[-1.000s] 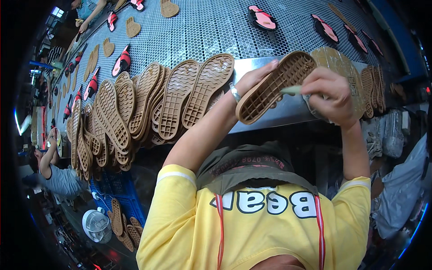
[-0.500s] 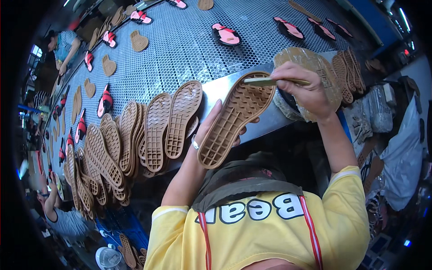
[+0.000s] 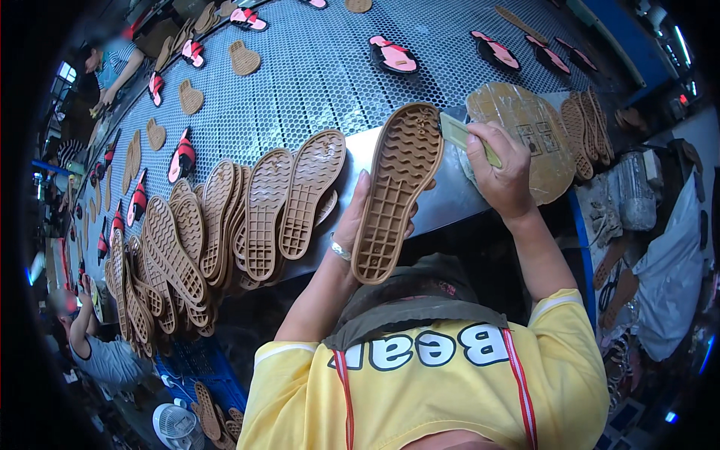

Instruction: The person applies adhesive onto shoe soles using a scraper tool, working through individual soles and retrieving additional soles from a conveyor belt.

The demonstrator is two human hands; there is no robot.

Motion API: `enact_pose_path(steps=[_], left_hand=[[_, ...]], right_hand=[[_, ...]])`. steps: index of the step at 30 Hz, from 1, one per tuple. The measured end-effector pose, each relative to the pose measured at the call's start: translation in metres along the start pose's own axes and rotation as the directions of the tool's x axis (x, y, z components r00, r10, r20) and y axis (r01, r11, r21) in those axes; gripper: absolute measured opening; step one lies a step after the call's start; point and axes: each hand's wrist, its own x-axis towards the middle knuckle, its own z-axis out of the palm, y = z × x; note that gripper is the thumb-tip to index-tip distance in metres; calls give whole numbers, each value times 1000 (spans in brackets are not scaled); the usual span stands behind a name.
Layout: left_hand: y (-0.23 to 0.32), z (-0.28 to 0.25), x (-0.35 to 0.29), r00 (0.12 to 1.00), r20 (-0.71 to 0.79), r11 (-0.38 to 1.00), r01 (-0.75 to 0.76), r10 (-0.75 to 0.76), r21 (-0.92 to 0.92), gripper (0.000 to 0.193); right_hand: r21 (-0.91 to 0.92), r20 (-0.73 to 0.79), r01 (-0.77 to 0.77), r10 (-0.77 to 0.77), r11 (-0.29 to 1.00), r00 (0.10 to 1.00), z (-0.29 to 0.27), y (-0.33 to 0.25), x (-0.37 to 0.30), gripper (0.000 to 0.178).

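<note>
My left hand (image 3: pixel 352 214) is closed round a brown shoe sole (image 3: pixel 394 191), its wavy and gridded face up and its toe end pointing away from me. Some fingers curl under the sole's right edge. Between the thumb and fingers of my right hand (image 3: pixel 506 166) is a flat, pale green brush (image 3: pixel 459 133). Its dark tip meets the right edge of the sole near the toe. Left of my left hand, two soles with shiny wet-looking patches, one a glossy sole (image 3: pixel 313 191), lie on a row of stacked soles (image 3: pixel 172 251).
A perforated conveyor belt (image 3: pixel 315 90) runs beyond the metal ledge (image 3: pixel 442 202), carrying pink-and-black sandals (image 3: pixel 394 56) and loose soles. A brown rounded board (image 3: pixel 536 169) lies at right, beside more soles (image 3: pixel 576 135). Other people work at far left. A white fan (image 3: pixel 178 426) stands lower left.
The brush has turned from edge-on to showing its flat side and moved from over the sole's toe to its right edge. The sole has shifted right and stands more upright in view.
</note>
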Motion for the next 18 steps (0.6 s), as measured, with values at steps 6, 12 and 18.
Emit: enact_pose_path(steps=[6, 12, 18], left_hand=[[1, 5, 15, 971, -203, 973, -81, 126, 218, 59], [11, -7, 45, 921, -239, 932, -240, 307, 273, 56], [30, -25, 42, 960, -130, 936, -203, 249, 289, 62]], right_hand=[[-5, -47, -22, 22, 1000, 999, 26, -11, 1, 5], [115, 74, -95, 87, 989, 993, 35, -43, -15, 4], [272, 372, -80, -28, 959, 928, 8, -69, -32, 6]])
